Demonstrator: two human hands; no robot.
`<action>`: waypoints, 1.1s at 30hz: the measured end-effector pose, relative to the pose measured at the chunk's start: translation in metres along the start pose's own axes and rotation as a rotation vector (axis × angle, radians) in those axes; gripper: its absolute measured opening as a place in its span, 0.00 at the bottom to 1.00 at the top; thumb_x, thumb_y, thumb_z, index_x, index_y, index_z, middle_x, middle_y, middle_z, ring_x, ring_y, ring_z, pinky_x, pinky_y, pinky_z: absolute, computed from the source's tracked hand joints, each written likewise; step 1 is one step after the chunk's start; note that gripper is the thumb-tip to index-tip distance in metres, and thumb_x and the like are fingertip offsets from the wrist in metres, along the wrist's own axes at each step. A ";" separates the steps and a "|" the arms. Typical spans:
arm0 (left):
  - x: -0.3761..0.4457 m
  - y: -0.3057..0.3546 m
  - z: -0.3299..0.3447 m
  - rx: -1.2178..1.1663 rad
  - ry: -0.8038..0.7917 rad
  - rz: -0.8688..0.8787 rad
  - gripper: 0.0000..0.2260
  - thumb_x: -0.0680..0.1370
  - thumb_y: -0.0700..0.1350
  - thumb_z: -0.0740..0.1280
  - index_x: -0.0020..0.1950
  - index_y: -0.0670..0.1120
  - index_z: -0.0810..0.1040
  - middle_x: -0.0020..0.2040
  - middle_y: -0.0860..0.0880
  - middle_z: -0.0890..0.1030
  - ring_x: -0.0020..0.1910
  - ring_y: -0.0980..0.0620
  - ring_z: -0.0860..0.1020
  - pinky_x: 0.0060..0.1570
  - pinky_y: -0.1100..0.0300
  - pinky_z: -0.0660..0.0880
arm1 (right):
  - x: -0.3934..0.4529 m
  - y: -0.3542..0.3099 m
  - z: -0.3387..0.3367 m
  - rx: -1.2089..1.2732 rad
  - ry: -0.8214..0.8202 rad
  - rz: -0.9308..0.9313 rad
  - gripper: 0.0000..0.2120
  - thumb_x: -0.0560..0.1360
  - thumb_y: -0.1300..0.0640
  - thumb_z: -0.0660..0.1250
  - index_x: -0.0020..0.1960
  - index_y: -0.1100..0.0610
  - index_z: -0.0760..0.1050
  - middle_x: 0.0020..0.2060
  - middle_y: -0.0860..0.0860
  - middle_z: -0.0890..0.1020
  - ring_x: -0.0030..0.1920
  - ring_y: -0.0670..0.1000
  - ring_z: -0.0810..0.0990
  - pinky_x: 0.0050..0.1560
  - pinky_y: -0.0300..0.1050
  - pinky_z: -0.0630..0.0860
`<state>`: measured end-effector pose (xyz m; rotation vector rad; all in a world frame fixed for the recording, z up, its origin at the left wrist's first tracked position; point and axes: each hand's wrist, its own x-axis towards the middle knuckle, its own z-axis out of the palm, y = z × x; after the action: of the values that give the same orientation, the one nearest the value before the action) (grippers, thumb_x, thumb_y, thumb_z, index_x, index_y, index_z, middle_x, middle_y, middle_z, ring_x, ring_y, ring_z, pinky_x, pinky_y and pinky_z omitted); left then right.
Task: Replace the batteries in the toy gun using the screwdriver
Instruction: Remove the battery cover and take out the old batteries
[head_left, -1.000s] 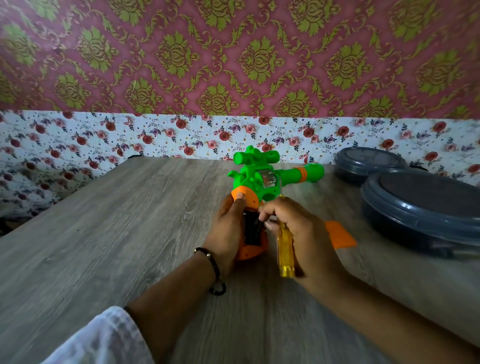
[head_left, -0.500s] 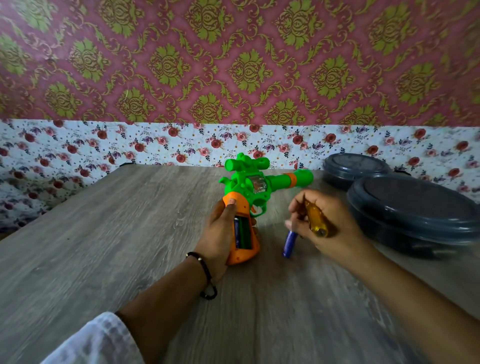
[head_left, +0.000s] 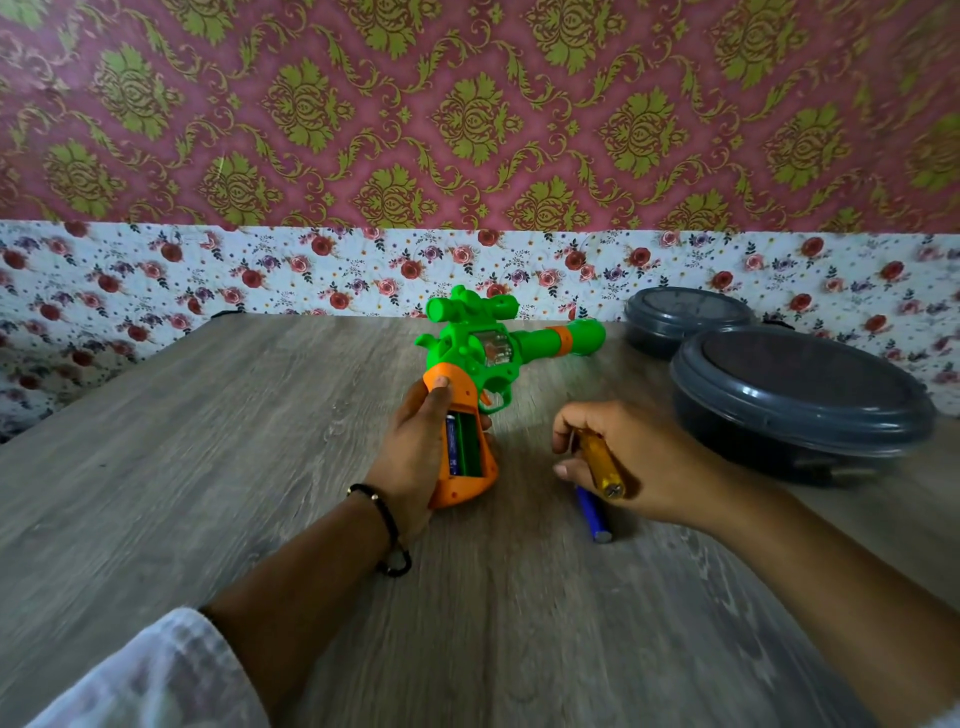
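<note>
Where the grey wood-grain tabletop (head_left: 182, 441) meets the rose-print strip and the pink-and-gold wallpaper, two dark grey lidded containers, a big one (head_left: 800, 395) and a smaller one (head_left: 685, 317) behind it, sit to your right. Your left hand (head_left: 415, 447) is wrapped round the orange grip of the toy gun (head_left: 483, 353), thumb on top, green barrel pointing right. The compartment is open towards you, one blue battery (head_left: 453, 441) seated in it. Your right hand (head_left: 623, 457), just beside the gun, curls round the yellow-handled screwdriver (head_left: 600, 462), and under those fingers lies a loose blue battery (head_left: 592, 514) on the tabletop, touching them as far as you can tell.
</note>
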<state>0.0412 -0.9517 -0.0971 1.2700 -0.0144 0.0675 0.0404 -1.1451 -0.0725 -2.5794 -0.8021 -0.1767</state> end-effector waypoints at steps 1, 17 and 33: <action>0.000 0.000 0.000 0.003 0.002 0.002 0.07 0.82 0.49 0.54 0.59 0.54 0.67 0.45 0.42 0.79 0.40 0.47 0.78 0.44 0.53 0.76 | 0.000 0.000 0.001 0.005 0.028 -0.022 0.05 0.73 0.52 0.69 0.43 0.51 0.74 0.29 0.48 0.75 0.29 0.40 0.73 0.30 0.34 0.68; 0.002 -0.003 0.001 0.046 0.006 0.042 0.06 0.82 0.49 0.54 0.54 0.54 0.70 0.42 0.44 0.80 0.37 0.49 0.79 0.41 0.56 0.76 | 0.012 -0.025 0.023 1.011 0.337 0.000 0.07 0.69 0.70 0.69 0.46 0.62 0.79 0.35 0.54 0.83 0.35 0.50 0.80 0.35 0.40 0.79; 0.008 -0.006 0.000 -0.002 0.018 0.051 0.12 0.82 0.49 0.54 0.59 0.48 0.74 0.50 0.44 0.80 0.45 0.48 0.78 0.39 0.58 0.76 | 0.039 -0.039 0.051 0.625 0.526 -0.091 0.03 0.70 0.56 0.68 0.42 0.50 0.80 0.39 0.44 0.83 0.45 0.43 0.81 0.49 0.38 0.75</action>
<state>0.0493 -0.9534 -0.1027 1.2666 -0.0310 0.1227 0.0500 -1.0738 -0.0950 -1.7946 -0.6401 -0.5158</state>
